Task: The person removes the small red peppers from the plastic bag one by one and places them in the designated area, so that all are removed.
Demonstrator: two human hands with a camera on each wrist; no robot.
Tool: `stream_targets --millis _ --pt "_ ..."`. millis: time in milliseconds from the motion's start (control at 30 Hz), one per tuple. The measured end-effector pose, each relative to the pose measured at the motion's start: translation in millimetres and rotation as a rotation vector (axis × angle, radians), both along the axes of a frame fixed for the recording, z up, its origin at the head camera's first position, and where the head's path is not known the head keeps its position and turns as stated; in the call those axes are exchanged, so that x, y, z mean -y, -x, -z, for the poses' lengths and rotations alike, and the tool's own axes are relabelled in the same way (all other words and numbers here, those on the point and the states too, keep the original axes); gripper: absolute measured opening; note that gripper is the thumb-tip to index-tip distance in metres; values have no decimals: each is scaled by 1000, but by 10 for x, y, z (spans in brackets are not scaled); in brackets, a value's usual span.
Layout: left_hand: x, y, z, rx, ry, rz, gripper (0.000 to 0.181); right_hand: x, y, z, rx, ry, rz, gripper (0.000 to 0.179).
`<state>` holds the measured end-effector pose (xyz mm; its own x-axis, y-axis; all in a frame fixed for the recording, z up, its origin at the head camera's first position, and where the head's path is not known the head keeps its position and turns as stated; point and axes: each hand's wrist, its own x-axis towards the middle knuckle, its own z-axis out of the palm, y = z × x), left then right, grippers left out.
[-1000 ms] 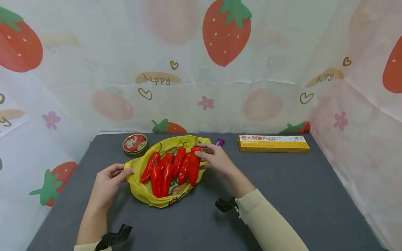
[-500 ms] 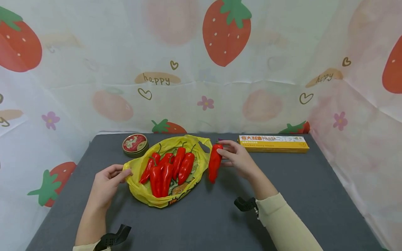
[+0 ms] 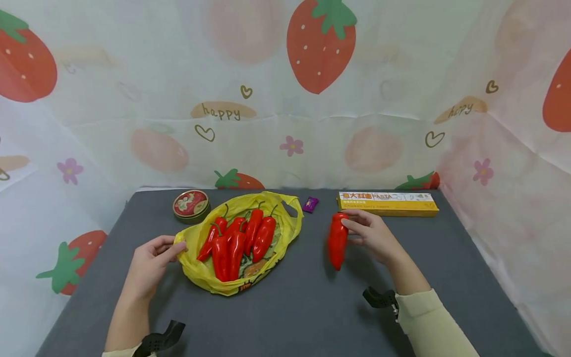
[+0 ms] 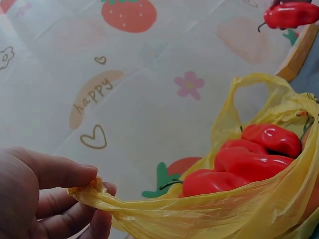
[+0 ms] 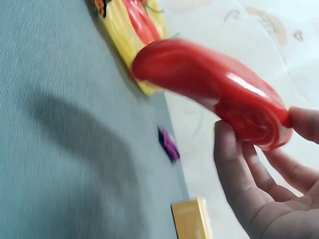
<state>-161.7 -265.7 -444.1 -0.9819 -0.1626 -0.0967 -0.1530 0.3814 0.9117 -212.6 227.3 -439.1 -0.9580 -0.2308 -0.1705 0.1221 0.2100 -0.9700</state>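
A glossy red pepper (image 3: 337, 243) hangs tip-down above the table, its upper end pinched between thumb and fingers of my right hand (image 3: 372, 235). In the right wrist view that pepper (image 5: 209, 89) fills the middle, with its shadow on the table. My left hand (image 3: 149, 263) pinches the left edge of a yellow plastic bag (image 3: 196, 270). Several more red peppers (image 3: 236, 245) lie in the bag's wide mouth. From the left wrist view, thumb and fingertips grip a gathered bit of the bag (image 4: 164, 214).
A round red-lidded tin (image 3: 192, 206) stands behind the bag at the left. A small purple wrapped candy (image 3: 310, 204) lies right of the bag. The yellow pasta box (image 3: 388, 204) is at the back right of the dark grey table (image 3: 290, 317), before a strawberry-print cloth (image 3: 325, 139).
My right hand has lifted one pepper out of the bag and carried it rightward over the table. The purple candy has come into full sight. My left hand stays at the bag's edge.
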Motion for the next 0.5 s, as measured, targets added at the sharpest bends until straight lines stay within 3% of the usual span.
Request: stream_targets --millis 500 --pt "42 3 28 -25 -22 8 45 -622 -160 92 1 -124 51 56"
